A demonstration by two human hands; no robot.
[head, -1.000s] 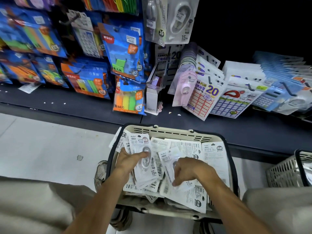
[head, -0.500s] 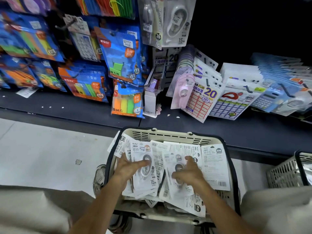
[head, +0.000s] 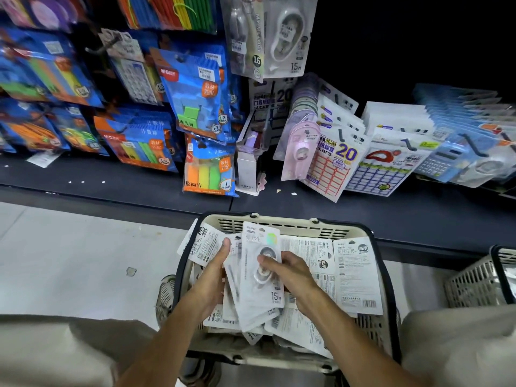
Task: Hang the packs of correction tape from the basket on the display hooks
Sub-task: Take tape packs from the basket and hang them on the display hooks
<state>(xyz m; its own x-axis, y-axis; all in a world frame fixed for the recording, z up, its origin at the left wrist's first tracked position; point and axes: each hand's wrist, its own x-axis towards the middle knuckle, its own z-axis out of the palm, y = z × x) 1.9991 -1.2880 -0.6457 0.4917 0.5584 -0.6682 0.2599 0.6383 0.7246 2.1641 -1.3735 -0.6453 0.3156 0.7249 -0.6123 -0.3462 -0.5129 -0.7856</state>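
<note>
Readable print first: the top pack of correction tape, centre-bottom of frame, shows "15m" at its lower right corner and a holographic sticker near its top; a back-side pack at the right of the basket carries "15m", a round black badge and a barcode. Upper centre, 2 hanging tape packs read "MY MELODY", "16" and "15m". Blue hanging bags left of them are marked "M&G" w/ "1-2" seals; the sticker pack on the shelf right of centre says "PLUS", "stickers", big "20". Left hand grips a fanned stack of white packs, thumb lying up the stack's left edge, fingers hidden beneath; right hand pinches the top pack, thumb on its clear blister (the tape dispenser shows through). Vs half a sec ago: the right hand's pack, then held apart at the right, now lies on the left hand's stack, and both hands sit closer together, a bit higher over the basket. Counts: 2 hands, 2 baskets (second one at right edge, partly cut off), approx 5–6 packs in the left-hand stack, exact no. can't be told; many more loose in the basket, mostly back-side up.
</note>
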